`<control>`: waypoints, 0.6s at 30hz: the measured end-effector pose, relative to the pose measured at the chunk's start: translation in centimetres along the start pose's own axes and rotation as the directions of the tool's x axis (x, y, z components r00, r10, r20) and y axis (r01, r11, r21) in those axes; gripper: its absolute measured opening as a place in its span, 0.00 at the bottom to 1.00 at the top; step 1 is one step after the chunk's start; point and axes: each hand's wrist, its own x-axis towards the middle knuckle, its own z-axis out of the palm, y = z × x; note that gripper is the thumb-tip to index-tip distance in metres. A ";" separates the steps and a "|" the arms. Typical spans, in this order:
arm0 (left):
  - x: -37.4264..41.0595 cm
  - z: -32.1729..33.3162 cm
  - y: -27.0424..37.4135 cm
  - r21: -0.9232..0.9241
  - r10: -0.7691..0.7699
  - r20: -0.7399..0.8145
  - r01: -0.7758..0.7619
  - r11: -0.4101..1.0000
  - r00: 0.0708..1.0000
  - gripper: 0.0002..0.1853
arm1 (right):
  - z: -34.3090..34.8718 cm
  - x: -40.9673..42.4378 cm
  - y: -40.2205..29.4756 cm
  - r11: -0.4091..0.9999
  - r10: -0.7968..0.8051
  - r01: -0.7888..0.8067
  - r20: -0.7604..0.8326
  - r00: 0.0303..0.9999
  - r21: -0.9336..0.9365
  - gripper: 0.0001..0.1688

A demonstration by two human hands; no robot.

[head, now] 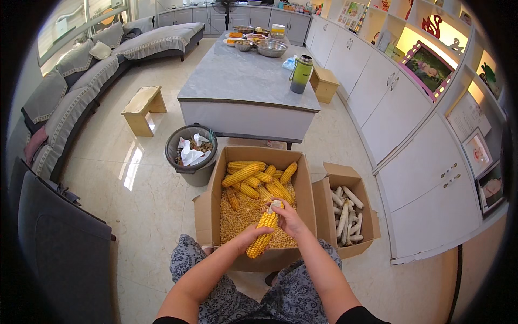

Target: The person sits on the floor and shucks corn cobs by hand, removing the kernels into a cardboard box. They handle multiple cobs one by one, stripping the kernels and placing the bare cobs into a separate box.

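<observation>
Between my hands is a dried corn cob (265, 231) with yellow kernels, tilted over the near side of a large cardboard box (309, 194). My left hand (250, 238) grips its lower part. Around its upper end, where a pale patch of bare cob shows, my right hand (288, 216) closes its fingers. Loose corn kernels (238, 222) cover the bottom of the box. Several whole corn cobs (243, 175) lie on them towards the far side. In a smaller cardboard box (356, 173) at the right are several bare, whitish cobs (344, 218).
A grey trash bin (194, 176) with paper and scraps stands left of the large box. Beyond is a grey-topped table (243, 77) with metal bowls (271, 47) and a green bottle (302, 75). Wooden stools (143, 105), a sofa (77, 93) and white cabinets (429, 178) stand around.
</observation>
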 end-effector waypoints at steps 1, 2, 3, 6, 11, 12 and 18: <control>-0.1 0.7 0.1 0.055 0.037 -0.017 -0.036 0.998 0.999 0.22 | -0.5 0.2 0.3 0.999 -0.017 0.016 -0.025 1.000 -0.031 0.15; -0.2 1.2 0.2 0.111 0.076 -0.033 -0.072 0.991 0.997 0.22 | -1.0 0.4 0.5 0.998 -0.034 0.030 -0.049 0.998 -0.063 0.16; -0.2 1.3 0.2 0.117 0.082 -0.035 -0.077 0.990 0.996 0.22 | -1.0 0.5 0.8 0.996 -0.046 0.041 -0.069 0.997 -0.074 0.15; -0.1 1.5 0.1 0.113 0.087 -0.034 -0.083 0.990 0.996 0.22 | -1.8 1.0 1.3 0.999 -0.041 0.039 -0.081 0.996 -0.037 0.15; -0.2 -0.1 0.1 -0.114 0.007 0.028 -0.004 0.993 1.000 0.20 | -0.1 0.2 -0.1 0.993 0.029 -0.039 0.093 0.995 0.108 0.17; -0.8 0.4 0.7 -0.111 0.023 0.020 -0.021 0.994 1.000 0.20 | -0.2 0.2 -0.2 0.997 0.013 -0.019 0.081 0.997 0.075 0.17; 0.1 1.2 -0.3 0.055 0.069 -0.011 -0.068 0.996 0.998 0.20 | -1.9 0.9 1.1 0.993 -0.071 0.066 -0.053 0.996 -0.095 0.17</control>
